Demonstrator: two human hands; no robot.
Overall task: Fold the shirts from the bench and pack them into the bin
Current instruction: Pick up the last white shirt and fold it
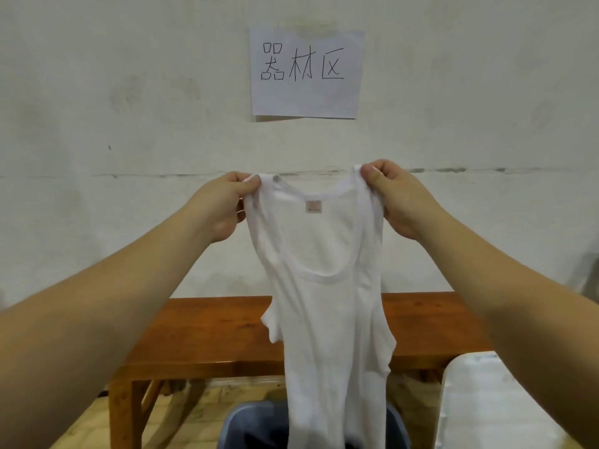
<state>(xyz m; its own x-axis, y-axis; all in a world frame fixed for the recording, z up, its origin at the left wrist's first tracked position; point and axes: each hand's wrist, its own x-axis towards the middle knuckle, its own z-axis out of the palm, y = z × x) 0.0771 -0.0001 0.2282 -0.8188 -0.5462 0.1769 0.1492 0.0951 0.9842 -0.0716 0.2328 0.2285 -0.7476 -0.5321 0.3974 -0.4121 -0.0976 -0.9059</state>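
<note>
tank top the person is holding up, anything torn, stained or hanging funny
No tear or stain shows. The white tank top hangs straight from its straps, pinched by the left hand and right hand, with only slight bunching at the armholes.

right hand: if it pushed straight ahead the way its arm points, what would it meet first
Probably the wall. The right hand pinches the white tank top by a shoulder strap and reaches up and forward; nothing shows between it and the wall, though depth is unclear.

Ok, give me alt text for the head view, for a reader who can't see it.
Both hands, left and right, pinch the straps of a white tank top, hanging unfolded over a grey bin. Behind it stands a wooden bench against a wall with a handwritten paper sign.
</note>
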